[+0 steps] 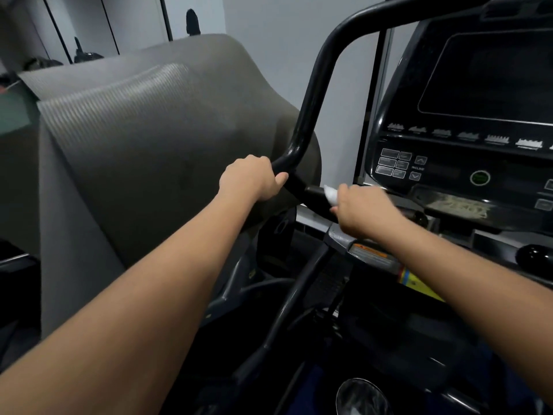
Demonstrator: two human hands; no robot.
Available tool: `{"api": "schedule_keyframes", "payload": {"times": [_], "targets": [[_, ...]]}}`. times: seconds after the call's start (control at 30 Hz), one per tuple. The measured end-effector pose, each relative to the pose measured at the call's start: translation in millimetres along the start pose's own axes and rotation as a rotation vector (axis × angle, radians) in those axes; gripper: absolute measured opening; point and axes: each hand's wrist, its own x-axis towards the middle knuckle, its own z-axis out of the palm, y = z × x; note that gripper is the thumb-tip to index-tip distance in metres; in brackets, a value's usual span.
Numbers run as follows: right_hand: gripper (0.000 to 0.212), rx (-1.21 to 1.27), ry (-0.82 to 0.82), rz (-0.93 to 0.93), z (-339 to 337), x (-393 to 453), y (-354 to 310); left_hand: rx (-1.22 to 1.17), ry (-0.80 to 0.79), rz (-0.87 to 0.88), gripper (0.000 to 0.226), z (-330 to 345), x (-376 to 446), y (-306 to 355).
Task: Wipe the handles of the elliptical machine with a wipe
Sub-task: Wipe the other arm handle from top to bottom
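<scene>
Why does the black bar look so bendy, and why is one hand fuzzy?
Head view: the wide-angle lens may exaggerate the curve of the black handle, though it also looks curved itself; the right hand holding the white wipe is smeared by motion blur, while the left hand gripping the handle is sharper; the dim room leaves the console dark.

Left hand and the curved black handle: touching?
Touching. Head view shows the left hand wrapped around the curved black handle at its lower bend, thumb over the bar.
</scene>
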Motion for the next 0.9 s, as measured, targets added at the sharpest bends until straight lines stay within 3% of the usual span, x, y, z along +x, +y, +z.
{"api": "schedule_keyframes", "payload": {"times": [0.27, 0.53, 0.63, 0.73, 0.9], "targets": [[0.039, 0.204, 0.024, -0.043, 10, 61, -37, -0.162, -0.121, -0.048, 0.056, -5, 13, 0], [0.045, 0.053, 0.028, 0.05, 11, -36, 39, -0.212, -0.125, 0.012, 0.055, 0, 16, -4], [0.044, 0.043, -0.047, 0.073, 4, -46, 53, -0.256, -0.167, 0.025, 0.052, 2, 21, -5], [0.046, 0.102, -0.132, 0.043, -2, -17, 36, -0.276, -0.172, 0.038, 0.048, 1, 23, -5], [0.042, 0.168, -0.044, 0.027, 6, 47, -29, -0.347, -0.225, 0.075, 0.048, -2, 26, -7]]}}
